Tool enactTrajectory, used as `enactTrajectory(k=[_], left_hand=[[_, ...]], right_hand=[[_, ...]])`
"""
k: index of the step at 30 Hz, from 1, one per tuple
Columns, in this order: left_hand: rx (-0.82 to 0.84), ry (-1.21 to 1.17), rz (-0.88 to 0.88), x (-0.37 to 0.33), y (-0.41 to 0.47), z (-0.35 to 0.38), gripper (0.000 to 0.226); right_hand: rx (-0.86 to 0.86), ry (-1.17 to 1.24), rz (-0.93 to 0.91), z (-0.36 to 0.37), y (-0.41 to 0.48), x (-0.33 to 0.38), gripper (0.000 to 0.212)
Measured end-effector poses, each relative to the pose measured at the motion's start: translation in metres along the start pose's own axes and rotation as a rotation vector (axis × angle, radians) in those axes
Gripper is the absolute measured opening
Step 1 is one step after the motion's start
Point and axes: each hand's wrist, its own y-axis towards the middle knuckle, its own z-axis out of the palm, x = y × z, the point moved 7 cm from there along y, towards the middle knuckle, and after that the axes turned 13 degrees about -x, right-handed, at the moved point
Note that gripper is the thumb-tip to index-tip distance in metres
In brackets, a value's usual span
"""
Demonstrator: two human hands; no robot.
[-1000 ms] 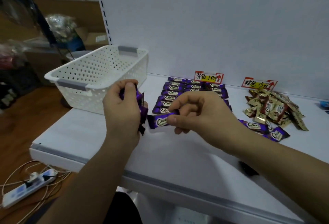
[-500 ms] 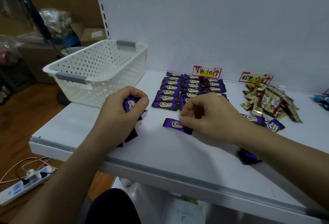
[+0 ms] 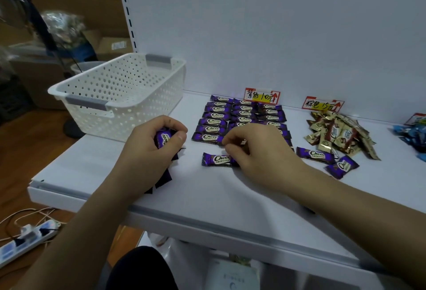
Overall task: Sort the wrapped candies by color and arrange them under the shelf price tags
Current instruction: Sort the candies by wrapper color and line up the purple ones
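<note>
My left hand [image 3: 147,151] grips a bunch of purple wrapped candies [image 3: 163,138] just above the white shelf [image 3: 207,197]. One purple candy [image 3: 215,159] lies flat on the shelf, and my right hand [image 3: 260,149] pinches its right end. Behind it, neat rows of purple candies [image 3: 216,121] sit under the purple price tag [image 3: 261,96]. A loose pile of gold candies [image 3: 338,132] lies under the brown price tag [image 3: 322,104]. Two stray purple candies [image 3: 313,154] lie at that pile's front edge.
A white perforated basket [image 3: 87,102] stands at the shelf's back left. Blue candies [image 3: 412,132] lie at the far right edge. The shelf's front lip runs below my forearms. A power strip [image 3: 25,241] with cables lies on the wooden floor to the left.
My right hand brought one purple candy from my left hand down onto the shelf in front of the purple rows. My left hand lowered toward the shelf with its bunch.
</note>
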Motion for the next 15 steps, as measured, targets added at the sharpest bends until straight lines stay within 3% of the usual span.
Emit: enactTrajectory(k=[5, 15], left_hand=[[-0.007, -0.039, -0.027, 0.007, 0.003, -0.005, 0.028], [-0.03, -0.177, -0.131, 0.008, 0.0, -0.007, 0.023]], right_hand=[[-0.017, 0.005, -0.022, 0.005, -0.019, 0.005, 0.007], [-0.118, -0.024, 0.065, 0.019, -0.001, 0.017, 0.011]])
